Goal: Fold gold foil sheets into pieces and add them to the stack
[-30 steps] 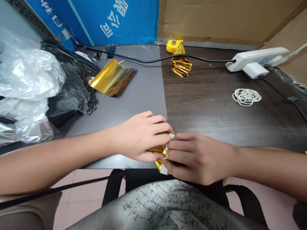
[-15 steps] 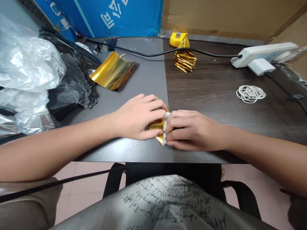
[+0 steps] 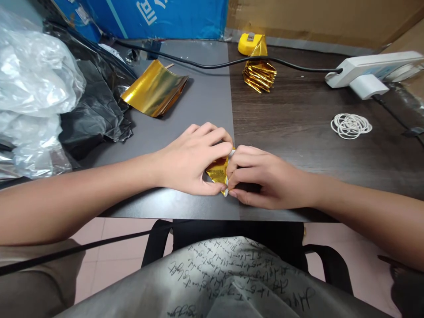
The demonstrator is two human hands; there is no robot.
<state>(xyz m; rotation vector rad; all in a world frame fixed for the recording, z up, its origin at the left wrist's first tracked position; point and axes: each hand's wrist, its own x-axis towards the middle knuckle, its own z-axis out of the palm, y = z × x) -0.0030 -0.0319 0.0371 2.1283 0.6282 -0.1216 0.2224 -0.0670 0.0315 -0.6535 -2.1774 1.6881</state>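
Note:
A small folded piece of gold foil paper with a white underside lies on the table near its front edge. My left hand pinches its left side with bent fingers. My right hand presses and grips its right side, fingers closed on the fold. Most of the paper is hidden under both hands. A stack of flat gold foil sheets lies behind to the left. A pile of folded gold foil pieces sits at the back centre.
Crumpled clear plastic and black plastic bags fill the left. A black cable runs to a white power strip at the right. White rubber bands lie on the dark wood table. A yellow tape measure sits at the back.
Both hands and the gold paper have come from over the table's front edge onto the tabletop. The hands stay closed on the fold, and the view has tilted down a little.

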